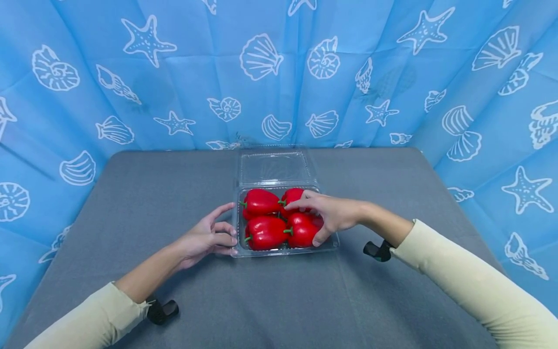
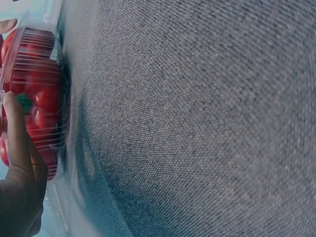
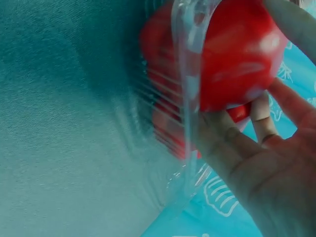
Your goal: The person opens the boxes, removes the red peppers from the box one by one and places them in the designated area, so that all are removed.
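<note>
At left, one of two pale sleeves (image 1: 93, 315) is ending beside one of two black wrist mounts (image 1: 161, 312). The left hand (image 1: 202, 241), fingers spread and slightly bent, is touching the left side of one container (image 1: 285, 252), a clear ribbed plastic box resting on grey woven cloth (image 1: 183, 174), its one lid (image 1: 274, 167) lying open behind. Inside, four glossy, rounded red peppers with green stems are sitting two by two: back-left pepper (image 1: 261, 202), front-left pepper (image 1: 267, 232), back-right pepper (image 1: 291, 195), front-right pepper (image 1: 302, 230). The right hand (image 1: 333, 212) is gripping the front-right pepper between thumb and fingers. Farther right, the second mount (image 1: 377, 251) and second sleeve (image 1: 471, 281) are showing. Behind, creased blue curtain (image 1: 279, 26) is hanging, printed with white shells and starfish.
</note>
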{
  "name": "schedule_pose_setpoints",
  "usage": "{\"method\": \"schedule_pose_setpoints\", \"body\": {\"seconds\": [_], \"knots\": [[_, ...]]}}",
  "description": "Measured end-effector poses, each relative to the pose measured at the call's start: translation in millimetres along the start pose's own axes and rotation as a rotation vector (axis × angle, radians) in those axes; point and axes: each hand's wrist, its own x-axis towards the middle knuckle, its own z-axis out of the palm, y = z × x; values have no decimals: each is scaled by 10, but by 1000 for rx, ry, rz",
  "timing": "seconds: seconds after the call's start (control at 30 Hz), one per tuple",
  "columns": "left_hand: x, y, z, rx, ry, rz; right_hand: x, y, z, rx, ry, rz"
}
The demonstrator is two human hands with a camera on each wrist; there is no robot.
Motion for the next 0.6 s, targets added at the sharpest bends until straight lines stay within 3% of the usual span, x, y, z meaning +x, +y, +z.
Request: {"method": "schedule_pose_setpoints", "body": {"seconds": [0.6], "knots": [[24, -21, -11, 5, 8, -4, 5, 81, 32, 13, 52, -29]]}}
